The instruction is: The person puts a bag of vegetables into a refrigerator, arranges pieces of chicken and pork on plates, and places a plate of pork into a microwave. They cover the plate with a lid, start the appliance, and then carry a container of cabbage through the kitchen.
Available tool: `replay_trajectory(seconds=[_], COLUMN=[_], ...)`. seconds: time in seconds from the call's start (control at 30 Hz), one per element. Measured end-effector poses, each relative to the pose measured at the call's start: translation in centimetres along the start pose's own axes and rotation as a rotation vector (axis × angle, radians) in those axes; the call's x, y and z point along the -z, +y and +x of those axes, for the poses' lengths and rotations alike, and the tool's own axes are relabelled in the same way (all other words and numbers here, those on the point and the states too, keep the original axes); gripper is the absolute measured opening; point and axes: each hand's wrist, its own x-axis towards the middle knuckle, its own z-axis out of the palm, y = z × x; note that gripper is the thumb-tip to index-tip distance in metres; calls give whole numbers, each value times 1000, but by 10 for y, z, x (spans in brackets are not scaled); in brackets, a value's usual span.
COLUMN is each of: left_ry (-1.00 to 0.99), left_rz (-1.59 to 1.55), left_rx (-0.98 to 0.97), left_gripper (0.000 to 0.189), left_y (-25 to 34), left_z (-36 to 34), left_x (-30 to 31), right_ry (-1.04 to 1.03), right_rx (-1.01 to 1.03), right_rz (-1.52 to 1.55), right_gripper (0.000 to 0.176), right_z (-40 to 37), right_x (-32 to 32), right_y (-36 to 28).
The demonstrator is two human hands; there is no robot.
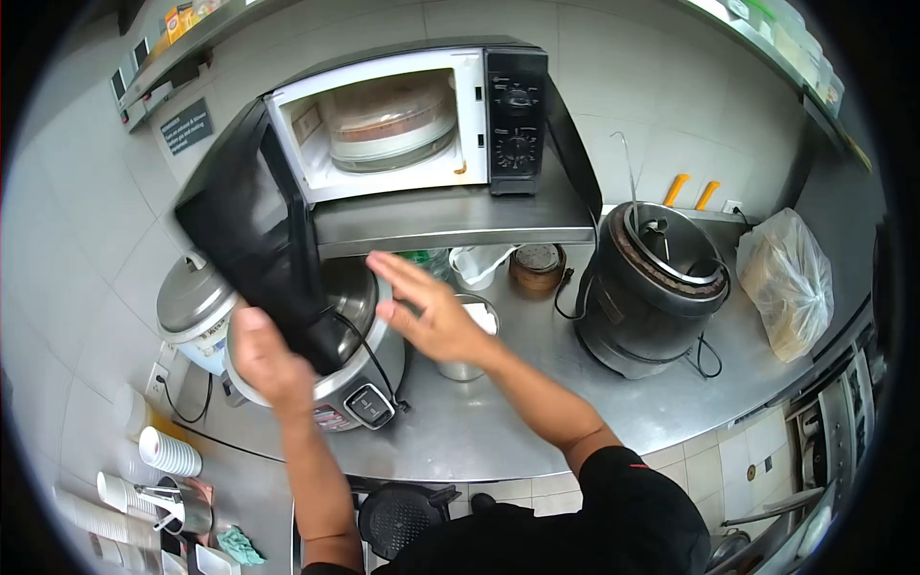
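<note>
A black microwave (pixel 518 120) stands on a steel shelf with its door (pixel 244 206) swung wide to the left. Inside it, a round lidded container (pixel 393 120) rests on the glass turntable. My left hand (pixel 273 359) is smeared by motion at the lower edge of the door; whether it grips the door cannot be made out. My right hand (pixel 422 307) is open, fingers stretched out and nothing in it, in front of the shelf. Below the hands is a large rice cooker (pixel 335 402), partly hidden by the door and my left hand.
Another cooker (pixel 196 297) stands at the left wall. To the right are a black soup warmer (pixel 637 316) with a ladle and a tied plastic bag (pixel 786 278). A metal canister (pixel 462 370) and a brown pot (pixel 537 273) sit under the shelf. Stacked cups (pixel 171 452) stand lower left.
</note>
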Motion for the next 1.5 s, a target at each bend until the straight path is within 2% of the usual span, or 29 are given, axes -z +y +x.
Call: replay_trajectory(seconds=[0.03,0.07,0.1,0.13,0.2,0.27,0.33,0.43,0.6,0.67,0.7,0.8,0.87,0.97,1.03,1.07,1.1,1.13,1.17,1.23,1.3,1.33,1.4,1.43,1.47,1.5], left_ry=[-85,-244,-251,-322,-448,-555,-627,-650,-695,-648,-668,-725,-695,-706,-642,-612,-585,-572,-616,-688,-757,-799,-910,-1001,-1086,-1158], left_rz=[-9,-35,-39,-41,0,117,253,365,566,691,693,750,735,676,501,354,296,289,224,129,80,58,30,69,112,99], left_rx=[-37,-208,-212,-229,-256,-252,-295,-333,-363,-416,-394,-330,-397,-446,-453,-448,-473,-460,-431,-346,-190,-92,90,265,439,550], left_gripper=[54,59,59,56,51,50,51,53,54,54,55,57,59,60,47,40,27,27,23,20,20,21,18,21,27,35], left_y=[-13,0,2,2,-5,-15,-39,-60,-79,-84,-82,-77,-81,-89,-79,-74,-65,-58,-52,-49,-57,-64,-85,-87,-87,-87], left_z=[-9,-4,2,7,18,26,36,45,53,51,54,60,58,64,53,49,40,28,11,-36,-93,-121,-173,-195,-212,-225], left_x=[-16,-41,-60,-77,-108,-138,-162,-186,-211,-216,-216,-220,-219,-208,-191,-183,-170,-156,-139,-104,-71,-56,-24,-7,9,23], right_ry=[18,35,90,337,527,607,711,615,712,719,728,716,746,680,725,747,784,814,868,870,823,711,410,192,64,78], right_rx=[-41,-80,-17,-109,-209,-218,-132,-167,-251,-394,-382,-410,-360,-342,-239,-268,-172,-170,-86,-172,-372,-514,-665,-771,-860,-907], right_rz=[128,257,119,111,-169,-313,-560,-641,-685,-723,-730,-741,-686,-779,-773,-621,-572,-621,-564,-562,-471,-515,-678,-769,-846,-839], right_gripper=[56,59,58,56,50,39,30,25,22,27,33,34,38,41,43,44,43,41,40,38,33,29,14,16,21,19], right_z=[-10,-15,-16,-14,-4,12,21,26,34,40,43,50,51,47,35,25,10,-8,-26,-72,-119,-149,-182,-209,-209,-200], right_x=[-6,-8,-3,-5,14,41,58,84,118,129,131,132,134,143,151,157,160,158,152,141,118,111,83,80,71,64], right_y=[-5,-8,-7,-4,21,29,54,74,80,79,83,88,89,89,84,86,78,61,53,50,55,71,82,122,134,141])
